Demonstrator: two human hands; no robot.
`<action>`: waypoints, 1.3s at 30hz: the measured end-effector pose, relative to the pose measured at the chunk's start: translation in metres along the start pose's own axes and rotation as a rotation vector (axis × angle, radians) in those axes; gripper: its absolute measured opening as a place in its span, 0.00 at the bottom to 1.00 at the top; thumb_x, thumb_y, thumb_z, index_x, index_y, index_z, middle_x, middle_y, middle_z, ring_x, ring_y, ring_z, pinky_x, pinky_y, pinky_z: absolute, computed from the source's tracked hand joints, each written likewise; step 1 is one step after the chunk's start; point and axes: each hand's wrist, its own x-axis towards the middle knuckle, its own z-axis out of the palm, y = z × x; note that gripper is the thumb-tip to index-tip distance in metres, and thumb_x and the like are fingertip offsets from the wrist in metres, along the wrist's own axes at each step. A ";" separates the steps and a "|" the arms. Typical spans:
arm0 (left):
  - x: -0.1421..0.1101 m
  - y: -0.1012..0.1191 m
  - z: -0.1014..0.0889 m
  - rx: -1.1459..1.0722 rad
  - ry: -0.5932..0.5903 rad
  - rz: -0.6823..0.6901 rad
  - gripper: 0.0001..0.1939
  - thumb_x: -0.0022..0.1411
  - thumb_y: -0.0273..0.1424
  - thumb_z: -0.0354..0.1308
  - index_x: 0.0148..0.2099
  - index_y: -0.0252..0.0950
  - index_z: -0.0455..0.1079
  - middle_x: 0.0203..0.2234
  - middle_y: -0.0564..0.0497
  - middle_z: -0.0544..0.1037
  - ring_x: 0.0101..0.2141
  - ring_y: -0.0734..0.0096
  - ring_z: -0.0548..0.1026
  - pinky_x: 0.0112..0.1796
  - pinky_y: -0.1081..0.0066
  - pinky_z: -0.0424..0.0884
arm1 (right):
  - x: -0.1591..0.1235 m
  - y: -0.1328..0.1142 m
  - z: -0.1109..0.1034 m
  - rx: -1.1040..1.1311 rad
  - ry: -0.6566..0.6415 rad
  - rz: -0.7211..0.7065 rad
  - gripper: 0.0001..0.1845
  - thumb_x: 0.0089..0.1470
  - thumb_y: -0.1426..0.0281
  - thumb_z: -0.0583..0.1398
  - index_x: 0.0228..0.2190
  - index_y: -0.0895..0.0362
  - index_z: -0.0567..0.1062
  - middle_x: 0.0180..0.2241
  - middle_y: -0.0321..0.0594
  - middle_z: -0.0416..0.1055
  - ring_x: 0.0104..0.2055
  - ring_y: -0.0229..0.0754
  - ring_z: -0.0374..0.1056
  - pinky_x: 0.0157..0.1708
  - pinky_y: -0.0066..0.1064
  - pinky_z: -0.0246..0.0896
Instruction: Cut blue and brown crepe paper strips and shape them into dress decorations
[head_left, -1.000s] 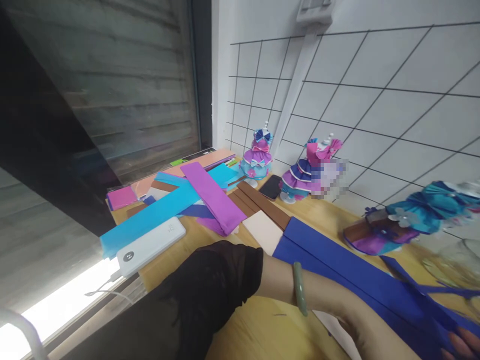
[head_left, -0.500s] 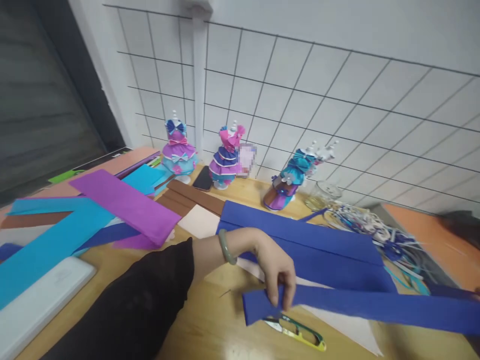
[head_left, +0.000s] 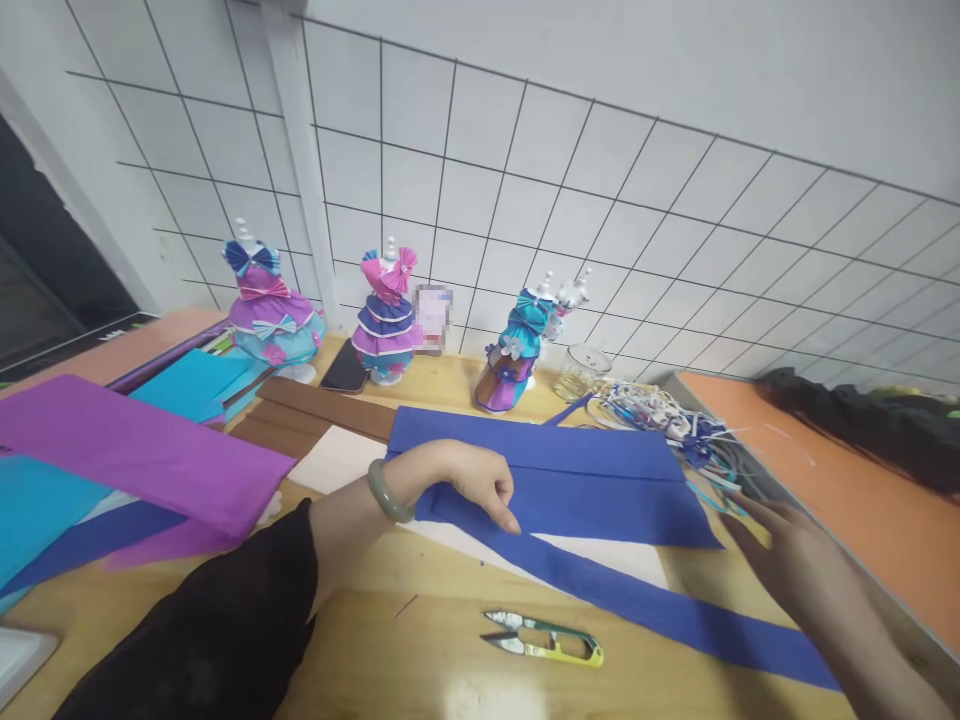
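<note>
A long dark blue strip, of cloth or crepe paper, runs slantwise across the wooden table. My left hand, with a green bangle at the wrist, is closed with curled fingers over the strip's left part. At the right, my right hand is open, fingers apart, above the strip's far end and touching nothing that I can see. Behind the strip lies a wide folded blue sheet, and a pale sheet shows beneath. Thread snips with yellow and green handles rest in front of the strip.
Small dress forms in layered dresses stand along the tiled wall, beside a black phone and a glass jar. Purple material and brown pieces lie left. Tangled ribbons sit right, near an orange surface.
My left hand has moved back onto the wide blue sheet, bringing the strip's left end off the snips. My right hand has come into view, open. The camera has turned right.
</note>
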 end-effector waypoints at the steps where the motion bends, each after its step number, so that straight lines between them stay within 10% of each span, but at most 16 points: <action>1: 0.001 0.000 0.001 -0.006 0.048 -0.007 0.20 0.46 0.48 0.57 0.28 0.35 0.69 0.22 0.55 0.71 0.23 0.77 0.66 0.24 0.77 0.60 | 0.019 -0.014 0.009 -0.018 -0.004 -0.034 0.22 0.52 0.58 0.51 0.41 0.59 0.73 0.35 0.53 0.73 0.34 0.56 0.70 0.32 0.46 0.63; 6: 0.009 -0.005 0.002 -0.038 0.264 -0.084 0.14 0.50 0.41 0.56 0.34 0.35 0.70 0.26 0.52 0.75 0.25 0.76 0.69 0.25 0.77 0.61 | 0.105 -0.083 0.059 0.025 -0.139 -0.315 0.17 0.56 0.68 0.49 0.44 0.56 0.72 0.44 0.45 0.71 0.45 0.48 0.64 0.43 0.38 0.58; 12: 0.011 -0.011 0.003 0.026 0.565 -0.133 0.14 0.50 0.37 0.55 0.38 0.37 0.71 0.32 0.52 0.76 0.30 0.74 0.71 0.27 0.77 0.62 | 0.140 -0.105 0.087 -0.044 -0.222 -0.347 0.16 0.51 0.75 0.52 0.39 0.54 0.75 0.39 0.43 0.73 0.43 0.48 0.62 0.39 0.37 0.53; 24: 0.010 0.008 0.005 0.423 0.978 -0.072 0.16 0.56 0.34 0.55 0.47 0.39 0.66 0.39 0.49 0.71 0.43 0.65 0.67 0.43 0.68 0.63 | 0.089 -0.107 0.024 -0.013 -0.034 -0.466 0.14 0.54 0.74 0.51 0.38 0.56 0.74 0.32 0.45 0.70 0.36 0.45 0.64 0.38 0.38 0.54; 32: 0.015 0.024 0.031 0.632 0.564 0.029 0.05 0.54 0.29 0.54 0.35 0.38 0.69 0.30 0.50 0.73 0.35 0.66 0.71 0.36 0.68 0.65 | 0.001 -0.123 -0.011 0.167 -0.203 -0.416 0.14 0.56 0.71 0.51 0.42 0.56 0.72 0.35 0.46 0.69 0.35 0.43 0.66 0.34 0.35 0.62; 39: 0.016 0.031 0.038 0.637 0.379 0.007 0.09 0.53 0.36 0.56 0.34 0.36 0.71 0.30 0.48 0.73 0.33 0.63 0.72 0.33 0.68 0.65 | 0.020 -0.133 -0.012 0.343 -0.297 -0.326 0.13 0.58 0.68 0.50 0.41 0.54 0.72 0.37 0.45 0.70 0.38 0.42 0.68 0.38 0.34 0.65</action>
